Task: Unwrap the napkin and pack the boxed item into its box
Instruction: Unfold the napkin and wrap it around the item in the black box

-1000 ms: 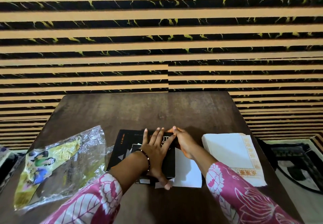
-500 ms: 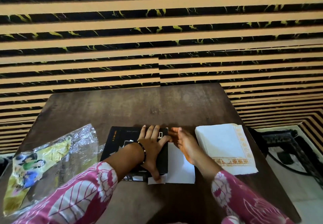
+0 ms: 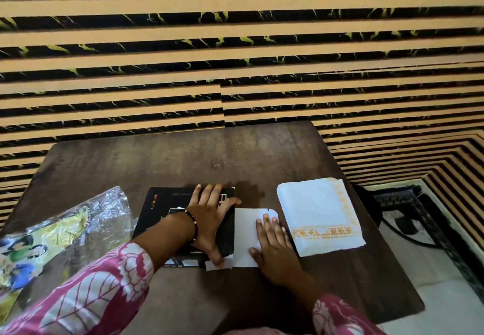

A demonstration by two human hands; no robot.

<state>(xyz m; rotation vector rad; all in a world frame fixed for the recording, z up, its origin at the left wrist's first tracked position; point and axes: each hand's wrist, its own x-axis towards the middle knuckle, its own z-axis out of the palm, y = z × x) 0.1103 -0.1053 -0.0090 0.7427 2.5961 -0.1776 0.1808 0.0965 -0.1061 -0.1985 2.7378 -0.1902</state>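
Head view, and we're well into it: the napkin [image 3: 318, 217], white with an orange patterned border, lies folded flat on the surface [image 3: 209, 156] off to the right, free of any wrapping. The empty-looking plastic wrapper [image 3: 70, 224] sits crumpled on the far left. So the unwrapping reads as done. Centre stage, the black box [image 3: 162, 211] lies flat, and the left hand [image 3: 209, 219] presses down on it, fingers spread, palm flat, gripping nothing. Just beside it, the right hand [image 3: 275, 240] rests open on a white flap [image 3: 245, 235] that juts from the box's right edge. Whether the item is already inside, I cannot tell. What's left, by my reckoning, is tucking that flap in and closing the box.
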